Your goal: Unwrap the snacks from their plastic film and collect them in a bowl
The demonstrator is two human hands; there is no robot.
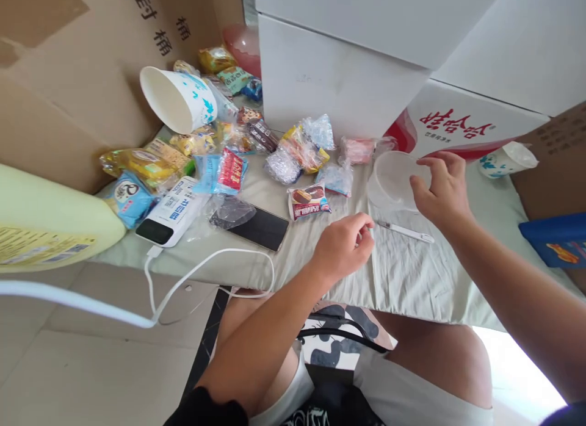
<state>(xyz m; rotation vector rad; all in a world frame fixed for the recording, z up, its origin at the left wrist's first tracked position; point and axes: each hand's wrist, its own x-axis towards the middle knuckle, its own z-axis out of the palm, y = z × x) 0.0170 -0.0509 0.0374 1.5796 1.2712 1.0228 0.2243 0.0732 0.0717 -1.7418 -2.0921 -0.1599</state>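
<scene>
My left hand (345, 246) is closed just above the cloth, its fingers curled in; whatever they may hold is hidden. Beside its fingertips lies a slim white pen-like tool (406, 232). My right hand (442, 191) reaches over the right side of a clear plastic tub (387, 185), thumb and forefinger apart at the rim; whether they touch it I cannot tell. Left of the tub are a wrapped chocolate snack (309, 201), a pale blue packet (336, 178) and a pink packet (358, 150).
Many wrapped snacks (300, 148) spread across the cloth (320, 273). A paper cup (183, 102) lies tipped at the left. A dark phone (260, 226) and a white power bank (174, 209) with a cable lie in front. White boxes (329, 72) stand behind; another paper cup (506, 160) is far right.
</scene>
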